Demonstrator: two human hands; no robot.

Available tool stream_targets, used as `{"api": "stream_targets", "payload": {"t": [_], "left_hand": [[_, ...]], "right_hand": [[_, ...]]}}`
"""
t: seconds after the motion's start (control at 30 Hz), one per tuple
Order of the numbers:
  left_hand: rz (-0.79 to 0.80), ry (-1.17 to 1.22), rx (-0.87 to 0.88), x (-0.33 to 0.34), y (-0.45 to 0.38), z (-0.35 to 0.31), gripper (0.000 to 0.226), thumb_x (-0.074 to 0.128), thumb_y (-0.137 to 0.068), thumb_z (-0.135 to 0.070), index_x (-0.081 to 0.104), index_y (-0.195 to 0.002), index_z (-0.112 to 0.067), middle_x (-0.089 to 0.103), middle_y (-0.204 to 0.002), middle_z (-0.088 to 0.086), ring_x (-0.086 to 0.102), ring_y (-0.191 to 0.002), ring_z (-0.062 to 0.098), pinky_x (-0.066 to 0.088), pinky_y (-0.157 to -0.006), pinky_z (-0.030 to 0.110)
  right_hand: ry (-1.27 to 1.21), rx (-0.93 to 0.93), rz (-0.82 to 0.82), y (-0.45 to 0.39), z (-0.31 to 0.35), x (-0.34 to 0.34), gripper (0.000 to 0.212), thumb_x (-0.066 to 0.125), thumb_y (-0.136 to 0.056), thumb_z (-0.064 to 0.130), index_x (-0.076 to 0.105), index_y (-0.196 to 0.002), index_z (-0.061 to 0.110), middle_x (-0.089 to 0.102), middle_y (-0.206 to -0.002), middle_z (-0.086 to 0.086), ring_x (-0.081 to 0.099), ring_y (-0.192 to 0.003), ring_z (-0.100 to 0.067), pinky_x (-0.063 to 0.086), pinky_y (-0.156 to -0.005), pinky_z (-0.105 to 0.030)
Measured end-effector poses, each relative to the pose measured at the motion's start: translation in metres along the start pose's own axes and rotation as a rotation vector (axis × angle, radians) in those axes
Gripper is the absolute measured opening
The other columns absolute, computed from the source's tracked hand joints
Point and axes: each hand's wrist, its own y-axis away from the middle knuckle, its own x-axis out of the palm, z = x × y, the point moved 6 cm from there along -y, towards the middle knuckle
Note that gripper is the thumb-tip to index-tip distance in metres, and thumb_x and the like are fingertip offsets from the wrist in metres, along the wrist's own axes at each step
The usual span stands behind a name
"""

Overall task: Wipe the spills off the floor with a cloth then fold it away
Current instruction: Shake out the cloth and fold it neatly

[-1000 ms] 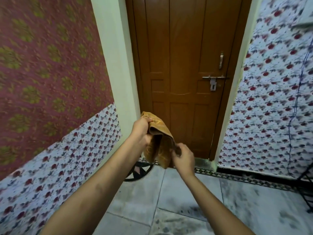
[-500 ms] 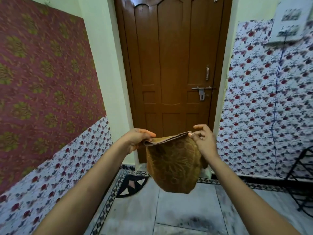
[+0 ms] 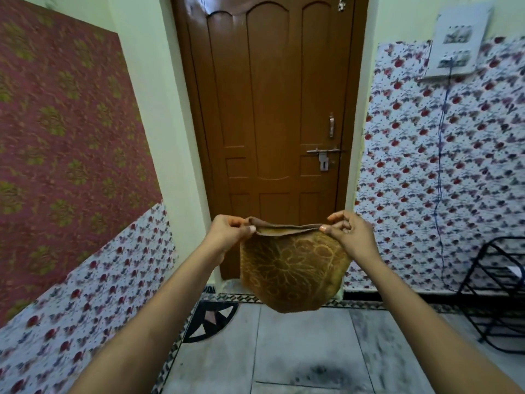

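A mustard-brown cloth [image 3: 289,268] with a leaf pattern hangs in the air in front of me, doubled over so two layers meet along its top edge. My left hand [image 3: 227,234] pinches the top left corner between thumb and fingers. My right hand [image 3: 348,234] pinches the top right corner the same way. The cloth sags in a rounded pouch below both hands, well above the grey tiled floor [image 3: 298,351]. Dark smudges mark the tiles under it.
A shut brown wooden door [image 3: 272,123] with a latch stands straight ahead. Patterned walls close in on the left and right. A black wire rack [image 3: 494,291] stands on the floor at the right. A switch panel [image 3: 457,44] with a blue cord hangs upper right.
A second ago the cloth was bunched between my hands close together. My hands have drawn apart and spread it flat by its top corners; my view has tilted up.
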Motion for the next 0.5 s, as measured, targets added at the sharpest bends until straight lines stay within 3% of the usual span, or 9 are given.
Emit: {"api": "stream_targets", "payload": {"t": [0.13, 0.23, 0.37, 0.5], "left_hand": [[-0.198, -0.038, 0.052, -0.005, -0.015, -0.013, 0.017, 0.068, -0.085, -0.027, 0.063, -0.075, -0.014, 0.062, -0.079, 0.003, 0.058, -0.079, 0.015, 0.046, -0.065, 0.024], [-0.286, -0.098, 0.110, -0.002, -0.029, -0.027, 0.029, 0.068, -0.083, -0.037, 0.066, -0.085, -0.007, 0.062, -0.088, 0.006, 0.059, -0.087, 0.016, 0.042, -0.060, 0.019], [-0.274, -0.065, 0.178, 0.019, -0.031, -0.048, 0.024, 0.058, -0.092, -0.031, 0.065, -0.089, -0.009, 0.062, -0.087, 0.007, 0.061, -0.089, 0.020, 0.049, -0.075, 0.027], [-0.261, -0.039, 0.287, 0.023, -0.030, -0.061, 0.013, 0.059, -0.091, -0.026, 0.059, -0.105, -0.026, 0.059, -0.106, -0.001, 0.056, -0.101, 0.018, 0.051, -0.087, 0.033]], "right_hand": [[-0.008, -0.033, 0.136, -0.002, -0.006, -0.008, 0.028, 0.080, -0.071, 0.025, 0.059, -0.090, 0.025, 0.062, -0.063, 0.001, 0.059, -0.061, -0.015, 0.048, -0.062, -0.033], [0.077, -0.122, 0.197, -0.003, -0.008, -0.015, 0.035, 0.082, -0.066, 0.031, 0.057, -0.091, 0.031, 0.061, -0.065, 0.001, 0.058, -0.061, -0.012, 0.048, -0.060, -0.028], [0.355, -0.393, 0.255, 0.002, -0.004, -0.022, 0.029, 0.072, -0.081, 0.028, 0.056, -0.105, 0.024, 0.060, -0.086, 0.010, 0.058, -0.071, -0.004, 0.041, -0.059, -0.012], [0.407, -0.504, 0.270, 0.001, -0.013, -0.027, 0.023, 0.057, -0.092, 0.020, 0.058, -0.115, 0.024, 0.059, -0.104, 0.006, 0.057, -0.094, -0.008, 0.041, -0.077, -0.015]]}}
